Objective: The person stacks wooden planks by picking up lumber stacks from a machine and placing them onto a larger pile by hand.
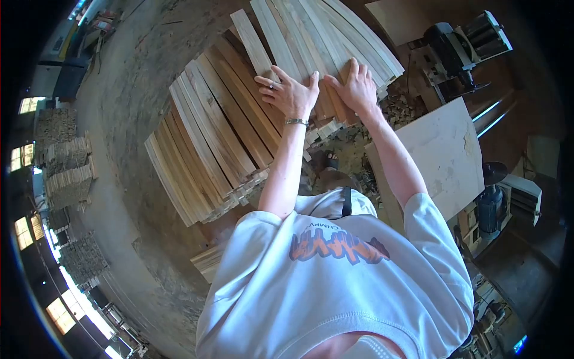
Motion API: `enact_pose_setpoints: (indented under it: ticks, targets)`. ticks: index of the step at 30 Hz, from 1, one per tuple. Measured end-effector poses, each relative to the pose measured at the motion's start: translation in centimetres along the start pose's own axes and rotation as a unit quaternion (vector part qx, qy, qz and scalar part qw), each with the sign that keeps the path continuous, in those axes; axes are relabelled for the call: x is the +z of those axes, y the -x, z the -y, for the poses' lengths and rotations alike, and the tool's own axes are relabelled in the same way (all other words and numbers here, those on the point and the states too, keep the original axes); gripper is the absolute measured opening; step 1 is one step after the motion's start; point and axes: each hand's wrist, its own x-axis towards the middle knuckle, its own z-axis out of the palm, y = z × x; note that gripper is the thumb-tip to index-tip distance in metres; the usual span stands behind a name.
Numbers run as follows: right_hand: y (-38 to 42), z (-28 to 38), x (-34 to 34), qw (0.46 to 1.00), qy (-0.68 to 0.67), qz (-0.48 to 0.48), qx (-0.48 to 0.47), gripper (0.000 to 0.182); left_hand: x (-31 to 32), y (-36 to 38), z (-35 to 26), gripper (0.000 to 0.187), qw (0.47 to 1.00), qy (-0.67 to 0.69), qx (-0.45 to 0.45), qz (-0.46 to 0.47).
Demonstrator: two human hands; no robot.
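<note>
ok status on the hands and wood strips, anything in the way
Left hand, right hand: both open on wooden strips. Strips stacked side by side. Nothing visibly blocking either hand.

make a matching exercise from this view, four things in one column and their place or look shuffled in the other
Column one
1. left hand
2. wristband
3. T-shirt
4. pale flat board

Column two
A. light-coloured, with orange lettering on the chest
B. around the left wrist
C. fingers spread over the wooden strips, a ring on one finger
D. in the picture's right half, beyond the right forearm

Pairs: 1-C, 2-B, 3-A, 4-D
</note>
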Motion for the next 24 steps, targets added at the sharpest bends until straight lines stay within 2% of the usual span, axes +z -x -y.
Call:
enact_pose_setpoints:
  ticks: [1, 3, 6, 8, 10, 12, 13, 14, 16, 17, 19, 20, 22, 24]
  targets:
    - [0.6, 0.2, 0.3, 0.999, 0.018, -0.022, -0.021, 0.095, 0.2, -0.2, 0.0, 0.122, 1.0, -0.006, 0.004, -0.01]
    - [3.0, 0.8, 0.6, 0.996, 0.039, -0.065, -0.055, 0.083, -0.2, -0.1, -0.3, 0.122, 1.0, 0.002, 0.011, -0.003]
    - [7.3, 0.7, 0.5, 0.977, 0.119, -0.136, -0.108, 0.082, -1.4, 0.0, -0.6, 0.124, 1.0, -0.004, 0.009, 0.023]
    - [7.1, 0.2, -0.1, 0.978, 0.088, -0.143, -0.121, 0.079, -1.2, -0.6, -1.0, 0.126, 0.999, -0.022, 0.01, 0.045]
    - [7.3, -0.8, -0.4, 0.98, 0.056, -0.14, -0.131, 0.076, 0.2, -0.6, -0.7, 0.128, 1.0, -0.01, 0.005, -0.004]
    - [5.9, -2.0, -0.5, 0.986, 0.028, -0.121, -0.108, 0.069, 0.8, -0.8, -0.5, 0.129, 1.0, -0.015, 0.009, -0.011]
    - [5.2, -2.6, -0.6, 0.984, 0.012, -0.142, -0.106, 0.065, 0.8, -1.0, -0.6, 0.13, 1.0, -0.016, 0.008, -0.019]
    - [4.8, -3.1, -0.7, 0.983, 0.02, -0.147, -0.109, 0.068, 0.9, -1.1, -0.6, 0.13, 1.0, -0.014, 0.007, -0.02]
    - [4.5, -2.3, -1.5, 0.988, 0.049, -0.112, -0.094, 0.087, -0.3, -1.5, -1.5, 0.129, 1.0, 0.007, -0.023, 0.02]
    - [3.9, -1.7, -1.9, 0.988, 0.049, -0.117, -0.093, 0.087, -1.0, -2.3, -2.1, 0.129, 1.0, 0.008, -0.018, 0.017]
    - [3.1, 0.0, -2.9, 0.998, 0.064, -0.02, 0.009, 0.105, -2.6, -3.0, -2.6, 0.128, 0.991, 0.006, -0.086, 0.098]
    - [2.7, -0.1, -2.7, 0.997, 0.069, -0.017, 0.005, 0.105, -3.4, -2.8, -2.2, 0.128, 0.991, 0.021, -0.098, 0.09]
    - [1.5, -0.8, -2.5, 0.997, 0.072, 0.02, 0.002, 0.111, -4.9, -1.8, 1.3, 0.125, 0.995, 0.005, -0.062, 0.083]
    - [2.9, -0.8, -3.9, 0.998, 0.055, 0.023, 0.008, 0.104, -8.4, -0.4, 6.3, 0.127, 0.989, 0.0, 0.004, 0.149]
